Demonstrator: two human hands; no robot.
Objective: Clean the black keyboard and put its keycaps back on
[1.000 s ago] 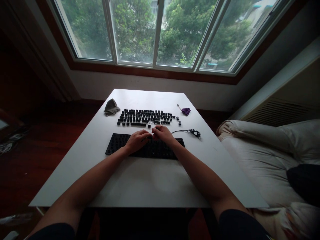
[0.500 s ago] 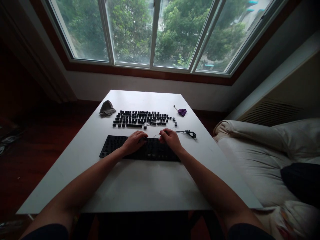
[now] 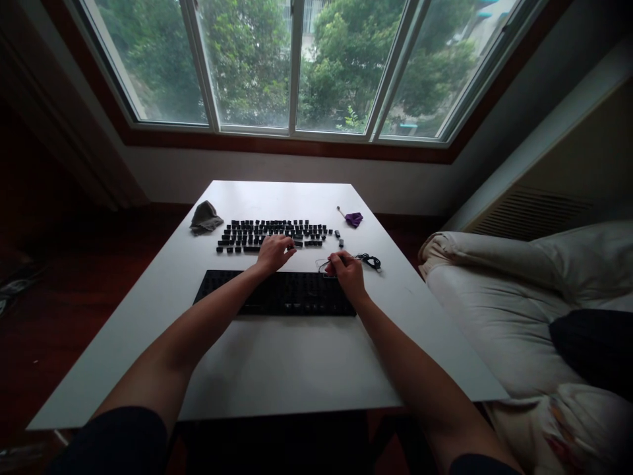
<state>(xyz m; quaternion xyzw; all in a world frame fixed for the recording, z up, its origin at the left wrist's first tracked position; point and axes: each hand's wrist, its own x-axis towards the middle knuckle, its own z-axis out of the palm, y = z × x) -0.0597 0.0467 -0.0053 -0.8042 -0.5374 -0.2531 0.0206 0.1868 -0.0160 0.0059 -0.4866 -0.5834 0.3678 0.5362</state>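
Your left hand (image 3: pixel 275 254) has moved off the keyboard (image 3: pixel 297 290) to the loose keycaps (image 3: pixel 262 231) beyond it, grip unclear; your right hand (image 3: pixel 349 274) pinches a thin wire tool (image 3: pixel 321 267); many caps look already off, any remaining indistinguishable.

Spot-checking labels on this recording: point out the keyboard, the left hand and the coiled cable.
Keyboard (image 3: pixel 301 291): head view, middle of its upper face.
Left hand (image 3: pixel 273 253): head view, back of the hand.
Coiled cable (image 3: pixel 372 262): head view, on its coil.

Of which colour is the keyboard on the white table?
The keyboard is black, seen best in the head view.
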